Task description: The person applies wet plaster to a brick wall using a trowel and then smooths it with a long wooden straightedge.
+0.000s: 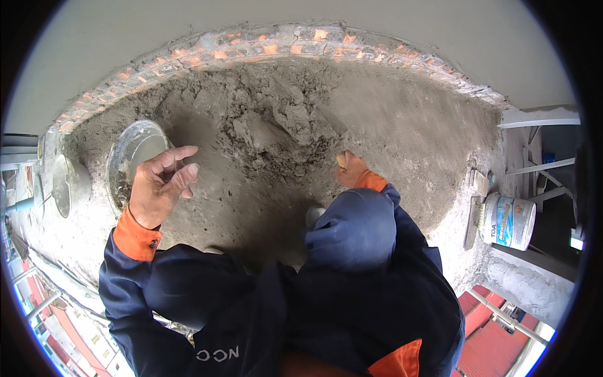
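Note:
My left hand (162, 182) is raised with thumb and fingers apart, holding nothing. It hovers by the rim of a round, mortar-smeared tub (112, 173). Lower right of the heaped grey mortar (276, 119), my right hand (355, 173) is closed around a short yellowish wooden handle (342, 159). The tool's other end cannot be told apart from the grey mortar. My bent right knee (352, 229) stands close below that hand.
A low band of exposed brick (270, 49) curves along the plastered wall's foot. Left of the tub is a grey, mortar-coated container (68, 185). At right lies a white bucket (514, 223) beside a brush (480, 215). Metal poles (509, 317) and red roofs show beyond the edge.

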`<state>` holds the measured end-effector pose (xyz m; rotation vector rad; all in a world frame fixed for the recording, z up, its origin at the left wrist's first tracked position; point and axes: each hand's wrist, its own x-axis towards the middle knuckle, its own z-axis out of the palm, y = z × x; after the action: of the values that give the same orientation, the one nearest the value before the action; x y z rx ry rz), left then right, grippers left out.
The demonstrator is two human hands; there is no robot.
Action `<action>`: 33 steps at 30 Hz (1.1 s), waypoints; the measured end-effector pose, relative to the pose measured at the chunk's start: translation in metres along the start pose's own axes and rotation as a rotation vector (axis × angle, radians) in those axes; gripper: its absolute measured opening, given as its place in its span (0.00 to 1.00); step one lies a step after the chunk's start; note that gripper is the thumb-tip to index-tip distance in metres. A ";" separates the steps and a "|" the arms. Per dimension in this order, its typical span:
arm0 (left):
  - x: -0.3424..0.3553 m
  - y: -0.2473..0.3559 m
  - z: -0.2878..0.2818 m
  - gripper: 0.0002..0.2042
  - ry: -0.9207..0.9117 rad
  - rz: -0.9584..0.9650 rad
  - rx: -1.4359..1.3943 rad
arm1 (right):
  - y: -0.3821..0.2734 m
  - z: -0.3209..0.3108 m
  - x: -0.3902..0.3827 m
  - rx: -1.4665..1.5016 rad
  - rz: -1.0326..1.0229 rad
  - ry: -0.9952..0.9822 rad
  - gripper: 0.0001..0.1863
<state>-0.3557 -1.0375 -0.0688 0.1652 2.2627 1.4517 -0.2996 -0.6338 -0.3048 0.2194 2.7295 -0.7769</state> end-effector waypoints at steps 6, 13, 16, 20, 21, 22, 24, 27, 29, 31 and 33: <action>-0.009 -0.003 -0.004 0.18 0.041 0.031 -0.042 | -0.019 -0.041 0.114 0.567 0.491 0.014 0.10; -0.008 0.000 -0.008 0.18 0.010 0.053 -0.037 | -0.109 -0.006 0.153 -0.343 -0.226 -0.201 0.17; -0.009 -0.001 -0.009 0.18 0.019 0.060 -0.044 | -0.112 -0.020 0.124 -0.062 0.028 -0.331 0.23; -0.019 -0.005 -0.019 0.17 0.021 0.058 -0.049 | -0.056 -0.054 0.087 0.266 0.209 -0.089 0.21; -0.021 -0.006 -0.020 0.17 0.027 0.055 -0.057 | -0.040 -0.059 0.090 0.300 0.317 0.010 0.21; -0.021 -0.006 -0.021 0.17 0.026 0.057 -0.060 | -0.028 -0.058 0.096 0.380 0.369 0.099 0.22; -0.020 -0.007 -0.021 0.17 0.022 0.073 -0.063 | -0.011 -0.041 0.108 0.597 0.444 0.095 0.23; -0.022 -0.007 -0.020 0.17 0.040 0.083 -0.070 | -0.001 0.002 0.117 0.529 0.438 -0.013 0.25; -0.027 -0.007 -0.023 0.17 0.058 0.073 -0.058 | 0.008 0.024 0.117 0.486 0.357 -0.127 0.26; -0.036 -0.007 -0.026 0.18 0.096 0.065 -0.064 | 0.028 0.029 0.117 0.371 0.395 -0.004 0.26; -0.041 -0.007 -0.030 0.19 0.119 0.049 -0.076 | 0.052 0.023 0.123 0.503 0.434 0.139 0.26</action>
<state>-0.3310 -1.0791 -0.0526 0.1132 2.3071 1.6100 -0.3987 -0.5942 -0.3878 0.9632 2.4108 -1.3268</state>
